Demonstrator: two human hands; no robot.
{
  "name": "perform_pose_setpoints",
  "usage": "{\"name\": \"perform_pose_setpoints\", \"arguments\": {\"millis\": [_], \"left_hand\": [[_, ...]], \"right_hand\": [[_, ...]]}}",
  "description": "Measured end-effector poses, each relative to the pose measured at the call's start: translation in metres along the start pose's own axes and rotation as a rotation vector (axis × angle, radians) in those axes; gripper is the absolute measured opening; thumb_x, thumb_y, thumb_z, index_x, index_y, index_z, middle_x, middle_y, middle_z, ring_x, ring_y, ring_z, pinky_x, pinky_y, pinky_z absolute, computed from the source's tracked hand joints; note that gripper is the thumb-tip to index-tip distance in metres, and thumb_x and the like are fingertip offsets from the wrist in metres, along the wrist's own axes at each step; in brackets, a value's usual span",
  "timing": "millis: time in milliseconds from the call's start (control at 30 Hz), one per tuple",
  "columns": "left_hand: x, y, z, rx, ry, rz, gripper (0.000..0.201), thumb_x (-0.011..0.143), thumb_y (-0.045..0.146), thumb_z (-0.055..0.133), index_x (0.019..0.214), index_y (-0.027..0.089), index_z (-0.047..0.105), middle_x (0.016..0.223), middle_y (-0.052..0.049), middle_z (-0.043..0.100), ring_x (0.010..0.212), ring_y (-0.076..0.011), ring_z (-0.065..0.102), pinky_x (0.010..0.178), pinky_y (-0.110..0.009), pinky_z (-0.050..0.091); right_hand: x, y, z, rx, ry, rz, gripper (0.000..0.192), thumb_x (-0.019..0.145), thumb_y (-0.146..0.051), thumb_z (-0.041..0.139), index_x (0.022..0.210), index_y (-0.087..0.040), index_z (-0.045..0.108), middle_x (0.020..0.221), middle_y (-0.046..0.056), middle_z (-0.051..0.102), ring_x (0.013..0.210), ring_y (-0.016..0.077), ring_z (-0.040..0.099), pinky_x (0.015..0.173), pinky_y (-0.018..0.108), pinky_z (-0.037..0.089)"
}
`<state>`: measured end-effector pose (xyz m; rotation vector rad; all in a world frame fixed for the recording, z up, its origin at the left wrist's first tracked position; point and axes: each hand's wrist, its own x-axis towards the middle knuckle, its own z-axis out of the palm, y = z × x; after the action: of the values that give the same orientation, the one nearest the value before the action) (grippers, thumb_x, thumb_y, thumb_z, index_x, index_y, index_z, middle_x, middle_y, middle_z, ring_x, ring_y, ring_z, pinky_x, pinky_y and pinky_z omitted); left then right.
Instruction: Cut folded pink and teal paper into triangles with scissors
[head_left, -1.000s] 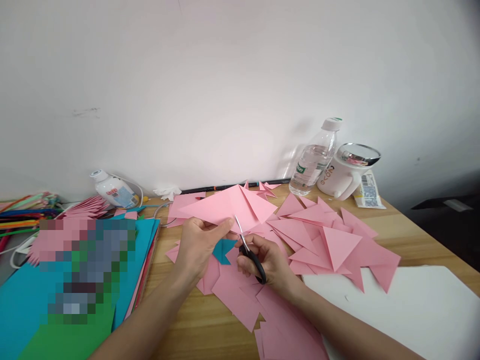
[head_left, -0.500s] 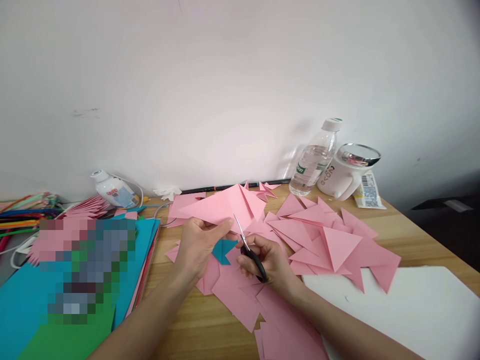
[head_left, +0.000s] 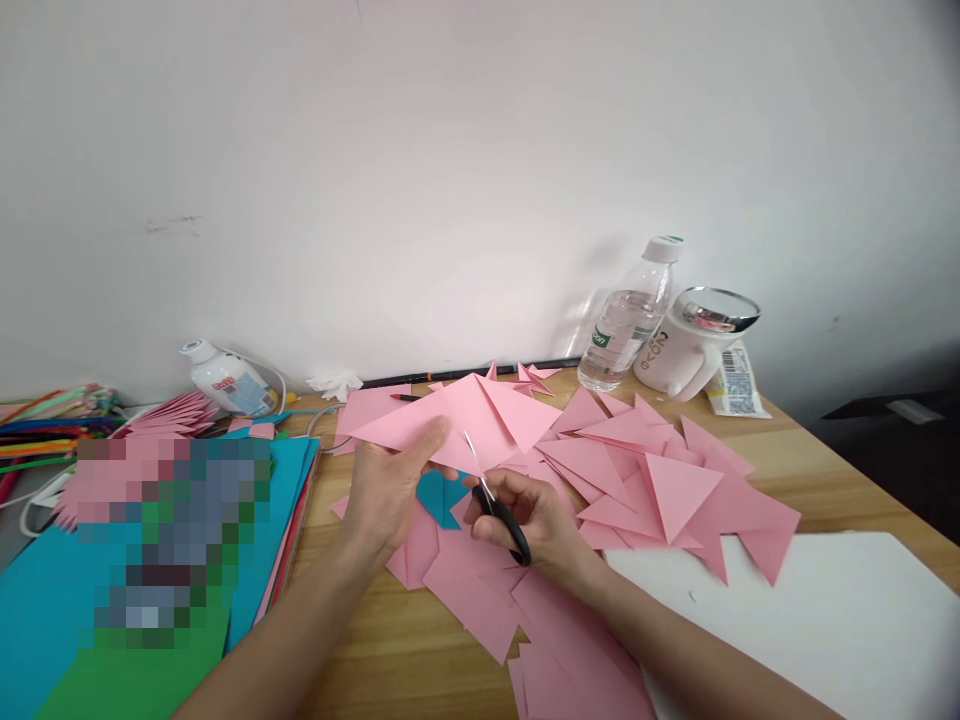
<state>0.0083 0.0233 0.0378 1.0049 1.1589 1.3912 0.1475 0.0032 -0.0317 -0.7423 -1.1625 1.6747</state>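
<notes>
My left hand pinches the near edge of a folded pink paper sheet and holds it up above the wooden table. My right hand grips small black-handled scissors, whose blades point up into the lower edge of that sheet. A teal scrap lies under the two hands. Pink triangles are spread out to the right, and more pink offcuts lie near my wrists.
Stacked teal and green sheets lie at the left, with a glue bottle and coloured sticks behind. A water bottle, a white mug and a packet stand at the back right. White sheet at front right.
My left hand has shifted its grip up and left along the pink sheet, tilting it slightly. The scissors have moved a little to the left.
</notes>
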Motion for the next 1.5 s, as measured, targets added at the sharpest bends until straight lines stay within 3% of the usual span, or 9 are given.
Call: {"name": "perform_pose_setpoints", "arguments": {"millis": [233, 433, 600, 933, 1500], "left_hand": [[-0.002, -0.003, 0.001, 0.088, -0.02, -0.005, 0.014, 0.063, 0.021, 0.068, 0.07, 0.013, 0.06, 0.061, 0.001, 0.059, 0.045, -0.0093, 0.05, 0.043, -0.023, 0.044], [0.0, -0.005, -0.001, 0.158, 0.044, 0.037, 0.017, 0.06, 0.021, 0.07, 0.071, 0.014, 0.059, 0.068, 0.0, 0.062, 0.065, -0.0141, 0.056, 0.056, -0.024, 0.047], [-0.001, -0.005, -0.002, 0.155, 0.03, 0.04, 0.019, 0.06, 0.023, 0.07, 0.073, 0.015, 0.059, 0.071, -0.001, 0.063, 0.067, -0.0155, 0.057, 0.06, -0.027, 0.047], [-0.002, -0.004, 0.0, 0.173, 0.047, 0.027, 0.019, 0.059, 0.025, 0.071, 0.071, 0.015, 0.061, 0.07, -0.001, 0.063, 0.067, -0.0164, 0.057, 0.06, -0.028, 0.048], [-0.003, -0.001, 0.001, 0.135, 0.034, 0.004, 0.019, 0.057, 0.025, 0.072, 0.069, 0.015, 0.061, 0.066, 0.0, 0.063, 0.061, -0.0142, 0.055, 0.054, -0.025, 0.045]], "right_hand": [[0.0, 0.0, -0.003, -0.003, -0.007, 0.076, 0.034, 0.053, -0.024, 0.08, 0.075, -0.015, 0.055, 0.071, 0.002, 0.065, 0.067, 0.0133, 0.059, 0.066, 0.024, 0.047], [-0.001, -0.004, -0.001, -0.028, 0.036, 0.111, 0.038, 0.051, -0.031, 0.08, 0.075, -0.016, 0.054, 0.068, 0.002, 0.065, 0.064, 0.0142, 0.058, 0.063, 0.026, 0.046], [-0.001, -0.01, 0.003, -0.028, 0.074, 0.131, 0.04, 0.048, -0.034, 0.08, 0.071, -0.016, 0.053, 0.065, 0.001, 0.063, 0.059, 0.013, 0.055, 0.06, 0.026, 0.045], [-0.001, -0.006, 0.005, -0.026, 0.089, 0.09, 0.032, 0.055, -0.03, 0.076, 0.069, -0.016, 0.051, 0.057, -0.003, 0.057, 0.048, 0.0082, 0.047, 0.05, 0.022, 0.039], [0.0, -0.003, 0.004, -0.052, 0.088, 0.073, 0.033, 0.057, -0.035, 0.075, 0.07, -0.018, 0.049, 0.053, -0.005, 0.054, 0.046, 0.0081, 0.046, 0.049, 0.023, 0.04]]}}
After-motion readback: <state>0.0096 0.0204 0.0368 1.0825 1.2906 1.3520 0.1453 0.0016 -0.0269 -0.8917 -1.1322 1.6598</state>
